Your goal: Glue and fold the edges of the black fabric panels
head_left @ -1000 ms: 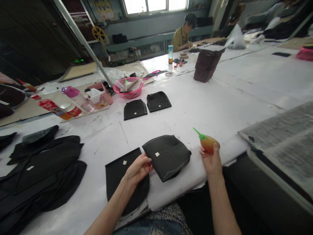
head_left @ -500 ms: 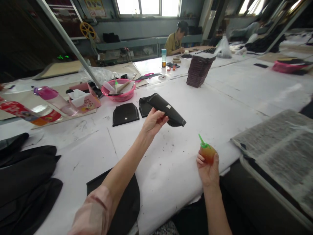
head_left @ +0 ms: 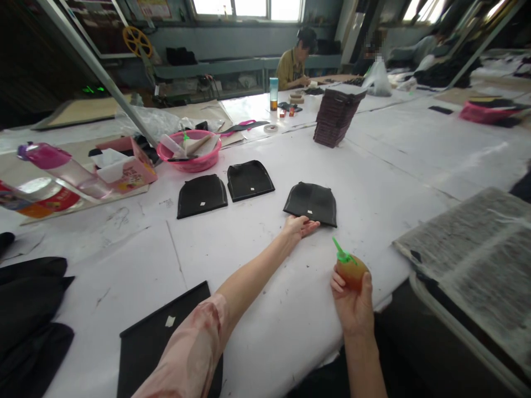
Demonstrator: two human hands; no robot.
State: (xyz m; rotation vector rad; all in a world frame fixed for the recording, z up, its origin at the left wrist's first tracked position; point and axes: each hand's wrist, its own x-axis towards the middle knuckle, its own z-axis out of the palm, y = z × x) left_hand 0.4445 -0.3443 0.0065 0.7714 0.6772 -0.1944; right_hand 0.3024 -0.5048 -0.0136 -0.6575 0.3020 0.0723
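Note:
My left hand pinches the near edge of a black fabric piece with a small white label, the piece lying almost flat on the white table. Two similar black pieces, one in the middle and one farther left, lie flat beyond my forearm. In my right hand is a squeeze bottle of amber liquid, its green nozzle tilted up and to the left. A larger black piece with a white label lies partly under my left sleeve.
A pink basin, tissue box and bottle with a purple lid stand at the left. Dark stacked pieces rise farther back. Black fabric lies near left, a plastic-covered stack at right. A co-worker sits across.
My left hand has moved right and toward me, and the black piece it held up folded now lies spread on the table. The right hand still holds the bottle.

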